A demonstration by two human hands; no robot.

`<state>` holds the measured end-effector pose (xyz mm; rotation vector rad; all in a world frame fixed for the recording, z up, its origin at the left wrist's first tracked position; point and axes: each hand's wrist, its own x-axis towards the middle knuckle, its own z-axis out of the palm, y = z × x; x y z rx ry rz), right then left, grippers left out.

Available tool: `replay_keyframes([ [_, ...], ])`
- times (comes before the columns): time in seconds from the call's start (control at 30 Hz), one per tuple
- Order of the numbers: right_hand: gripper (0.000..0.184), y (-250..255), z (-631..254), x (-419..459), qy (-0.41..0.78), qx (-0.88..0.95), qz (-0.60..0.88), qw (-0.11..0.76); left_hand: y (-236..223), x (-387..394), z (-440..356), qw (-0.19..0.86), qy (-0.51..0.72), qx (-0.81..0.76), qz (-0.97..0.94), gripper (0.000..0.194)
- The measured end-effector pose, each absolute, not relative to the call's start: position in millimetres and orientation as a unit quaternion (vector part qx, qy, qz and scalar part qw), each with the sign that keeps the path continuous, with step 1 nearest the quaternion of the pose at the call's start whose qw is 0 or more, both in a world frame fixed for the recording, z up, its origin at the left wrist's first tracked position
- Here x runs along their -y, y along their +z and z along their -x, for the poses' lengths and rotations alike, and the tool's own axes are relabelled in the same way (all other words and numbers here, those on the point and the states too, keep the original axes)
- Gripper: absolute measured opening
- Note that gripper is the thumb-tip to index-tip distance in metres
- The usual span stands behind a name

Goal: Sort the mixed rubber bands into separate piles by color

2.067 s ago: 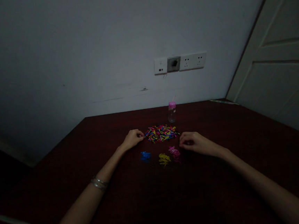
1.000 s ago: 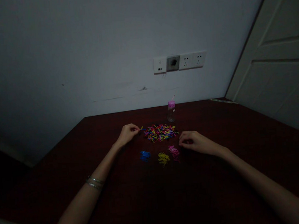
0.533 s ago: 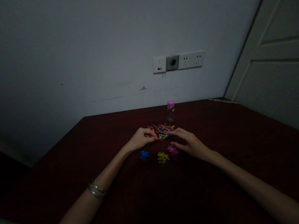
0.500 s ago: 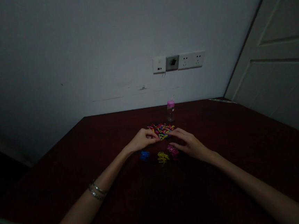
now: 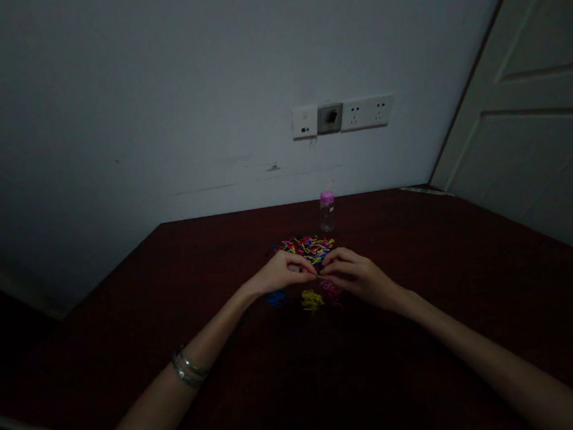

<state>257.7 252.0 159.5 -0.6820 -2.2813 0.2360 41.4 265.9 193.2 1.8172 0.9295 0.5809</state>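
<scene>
Both forearms reach inward over a dark reddish-brown table (image 5: 209, 248), the hands nearly meeting. The left hand (image 5: 288, 268), fingers curled, pinches a small, thin, yellowish piece (image 5: 320, 276) between thumb and fingertip. The right hand (image 5: 359, 275), loosely bent, has its thumb and fingertips at the same piece; whether it grips cannot be told. Just beyond lies a heap of small multicoloured loops (image 5: 305, 245); nearer the person lie a blue cluster (image 5: 276, 299), a yellow cluster (image 5: 312, 300) and, partly beneath the right hand, a pink cluster (image 5: 333, 294).
</scene>
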Motion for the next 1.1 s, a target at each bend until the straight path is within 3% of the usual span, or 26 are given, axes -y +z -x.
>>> replay_keyframes([
  [0.27,0.012,160.0,-251.2,-240.5,0.08,0.923,0.259,0.273,175.1,-303.1,-9.4,0.435,0.382,-0.494,-0.649,0.022],
  [0.53,0.016,159.2,-241.2,-229.3,0.011,0.955,0.248,0.165,155.6,-323.7,20.4,0.417,0.391,-0.568,-0.592,0.031],
  [0.83,0.015,163.2,-249.8,-236.2,0.039,0.938,0.264,0.224,147.2,-331.5,26.5,0.357,0.363,-0.599,-0.618,0.03],
  [1.1,0.016,171.7,-280.9,-255.8,-0.001,0.903,0.321,0.286,136.9,-339.9,40.3,0.218,0.29,-0.587,-0.723,0.018],
])
